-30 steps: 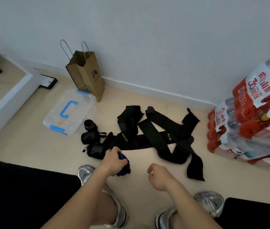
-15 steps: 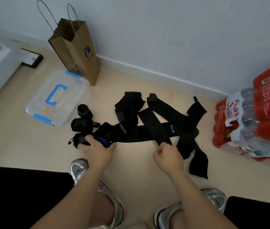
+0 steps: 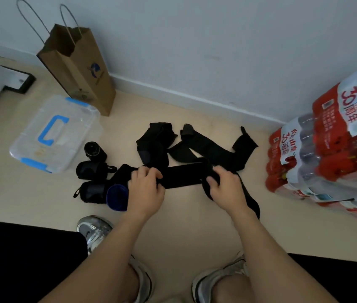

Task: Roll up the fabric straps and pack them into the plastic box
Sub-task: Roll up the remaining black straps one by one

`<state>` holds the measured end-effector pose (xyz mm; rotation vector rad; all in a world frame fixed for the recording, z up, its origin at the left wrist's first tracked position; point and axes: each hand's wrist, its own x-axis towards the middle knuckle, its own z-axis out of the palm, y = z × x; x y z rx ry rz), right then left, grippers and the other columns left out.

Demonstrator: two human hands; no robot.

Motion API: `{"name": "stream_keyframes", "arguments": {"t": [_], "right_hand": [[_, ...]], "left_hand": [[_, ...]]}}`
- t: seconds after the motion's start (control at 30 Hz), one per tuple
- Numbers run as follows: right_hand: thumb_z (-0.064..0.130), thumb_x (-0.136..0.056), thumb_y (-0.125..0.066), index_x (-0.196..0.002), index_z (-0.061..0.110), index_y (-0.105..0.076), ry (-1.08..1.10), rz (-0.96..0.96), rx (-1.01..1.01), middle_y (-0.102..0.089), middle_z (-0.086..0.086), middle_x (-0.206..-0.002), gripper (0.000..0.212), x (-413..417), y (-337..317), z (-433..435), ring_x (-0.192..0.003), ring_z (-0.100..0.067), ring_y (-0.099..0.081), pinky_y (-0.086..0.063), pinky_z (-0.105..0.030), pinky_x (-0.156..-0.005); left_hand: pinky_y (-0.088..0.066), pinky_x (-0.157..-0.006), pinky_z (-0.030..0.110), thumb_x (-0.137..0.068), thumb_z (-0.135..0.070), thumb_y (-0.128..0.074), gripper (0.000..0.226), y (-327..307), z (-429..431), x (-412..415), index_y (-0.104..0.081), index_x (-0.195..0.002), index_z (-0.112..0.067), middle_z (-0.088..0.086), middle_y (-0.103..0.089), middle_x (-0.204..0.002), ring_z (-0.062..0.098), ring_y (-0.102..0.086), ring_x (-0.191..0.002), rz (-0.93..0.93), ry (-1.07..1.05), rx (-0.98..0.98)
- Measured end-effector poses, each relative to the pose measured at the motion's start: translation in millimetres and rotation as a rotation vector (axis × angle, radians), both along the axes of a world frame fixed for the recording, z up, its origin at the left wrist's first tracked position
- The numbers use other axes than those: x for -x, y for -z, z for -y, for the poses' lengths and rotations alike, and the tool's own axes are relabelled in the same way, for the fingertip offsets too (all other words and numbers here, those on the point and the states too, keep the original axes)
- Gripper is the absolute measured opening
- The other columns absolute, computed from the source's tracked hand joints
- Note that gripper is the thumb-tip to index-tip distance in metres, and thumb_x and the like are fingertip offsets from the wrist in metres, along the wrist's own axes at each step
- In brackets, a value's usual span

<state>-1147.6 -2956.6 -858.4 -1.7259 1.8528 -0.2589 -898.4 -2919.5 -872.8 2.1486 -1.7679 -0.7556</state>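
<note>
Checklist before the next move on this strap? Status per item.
1. Left hand grips strap: ok.
2. Right hand grips same strap: ok.
3. Strap free of pile: cannot tell, they overlap.
4. Box open for packing: not ok, lid on.
5. Rolls lie beside box: ok.

Black straps (image 3: 182, 177), clear blue-handled box (image 3: 53, 132), brown bag (image 3: 79, 68)

Left hand (image 3: 146, 188), right hand (image 3: 224, 186) both gripping strap (image 3: 182, 177); forearms extended.
</note>
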Motion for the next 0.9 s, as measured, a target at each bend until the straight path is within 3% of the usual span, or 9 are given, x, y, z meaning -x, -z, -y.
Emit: {"name": "stream_keyframes", "arguments": {"t": [0.07, 0.17, 0.3, 0.4, 0.5, 0.67, 0.77, 0.83, 0.9], "right_hand": [[0.031, -0.105, -0.067, -0.134, 0.020, -0.069, 0.101, 0.111, 0.094, -0.074, 0.005, -0.112, 0.031, 1, -30, 19, -0.100, -0.010, -0.067, -0.055, -0.031, -0.088], [0.030, -0.105, -0.067, -0.119, 0.029, -0.077, 0.186, 0.389, 0.148, -0.079, 0.013, -0.104, 0.017, 7, -72, 37, -0.100, -0.007, -0.074, -0.062, -0.036, -0.086], [0.025, -0.109, -0.063, -0.132, 0.038, -0.074, 0.251, 0.949, -0.146, -0.082, 0.003, -0.120, 0.028, 11, -112, 33, -0.110, -0.018, -0.079, -0.066, -0.044, -0.088], [0.012, -0.112, -0.055, -0.146, 0.034, -0.064, 0.193, 1.060, -0.286, -0.079, -0.004, -0.129, 0.042, 11, -119, 16, -0.117, -0.026, -0.077, -0.065, -0.047, -0.088], [-0.002, -0.111, -0.049, -0.148, 0.018, -0.059, 0.194, 1.181, -0.353, -0.078, -0.013, -0.129, 0.043, 3, -119, -5, -0.120, -0.032, -0.075, -0.065, -0.045, -0.088], [-0.005, -0.108, -0.048, -0.137, 0.009, -0.067, 0.429, 1.381, -0.284, -0.078, -0.017, -0.127, 0.037, -1, -117, -27, -0.118, -0.032, -0.076, -0.064, -0.039, -0.087], [0.019, -0.100, -0.072, -0.125, 0.013, -0.077, 0.543, 1.464, -0.339, -0.078, -0.014, -0.125, 0.027, 4, -108, -38, -0.115, -0.029, -0.076, -0.063, -0.042, -0.094], [0.034, -0.090, -0.087, -0.138, 0.012, -0.068, 0.681, 1.499, -0.344, -0.077, -0.014, -0.129, 0.056, 12, -95, -43, -0.118, -0.030, -0.076, -0.057, -0.050, -0.107], [0.018, -0.084, -0.092, -0.142, 0.021, -0.055, 0.858, 1.458, -0.310, -0.077, -0.016, -0.129, 0.069, 20, -80, -48, -0.113, -0.032, -0.078, -0.058, -0.056, -0.105]], "left_hand": [[-0.056, -0.099, 0.042, -0.099, -0.013, -0.065, 0.019, -11, 7, 11, -0.070, -0.115, -0.021, -0.003, -0.062, -0.116, 0.015, -0.061, -0.104, -0.221, 0.013, -0.050], [-0.060, -0.095, 0.038, -0.104, -0.013, -0.061, 0.018, -24, 12, 29, -0.075, -0.112, -0.022, -0.009, -0.072, -0.105, 0.007, -0.068, -0.096, -0.416, -0.065, -0.099], [-0.058, -0.093, 0.036, -0.114, -0.045, -0.040, 0.045, -59, 17, 51, -0.080, -0.112, -0.024, -0.005, -0.081, -0.110, 0.021, -0.075, -0.111, -0.838, -0.237, -0.325], [-0.054, -0.107, 0.050, -0.110, -0.068, -0.029, 0.069, -84, 17, 57, -0.079, -0.127, -0.023, 0.004, -0.080, -0.124, 0.026, -0.074, -0.120, -1.190, -0.182, -0.407], [-0.050, -0.113, 0.058, -0.107, -0.067, -0.046, 0.057, -104, 13, 54, -0.066, -0.145, -0.030, 0.008, -0.069, -0.145, 0.030, -0.065, -0.136, -1.395, 0.044, -0.409], [-0.059, -0.105, 0.054, -0.097, -0.031, -0.080, 0.031, -113, -5, 45, -0.076, -0.126, -0.020, 0.010, -0.080, -0.118, 0.029, -0.078, -0.113, -0.996, 0.199, -0.455], [-0.062, -0.100, 0.043, -0.092, -0.025, -0.085, 0.020, -103, -17, 28, -0.081, -0.111, -0.019, 0.008, -0.082, -0.111, 0.024, -0.080, -0.106, -0.846, 0.217, -0.630], [-0.062, -0.097, 0.038, -0.084, -0.031, -0.092, 0.021, -103, -21, 15, -0.085, -0.102, -0.023, 0.005, -0.083, -0.107, 0.022, -0.080, -0.103, -0.686, 0.280, -0.742], [-0.061, -0.094, 0.035, -0.077, -0.038, -0.096, 0.026, -98, -23, 3, -0.086, -0.098, -0.027, -0.003, -0.084, -0.101, 0.018, -0.080, -0.100, -0.516, 0.228, -0.725]]}}
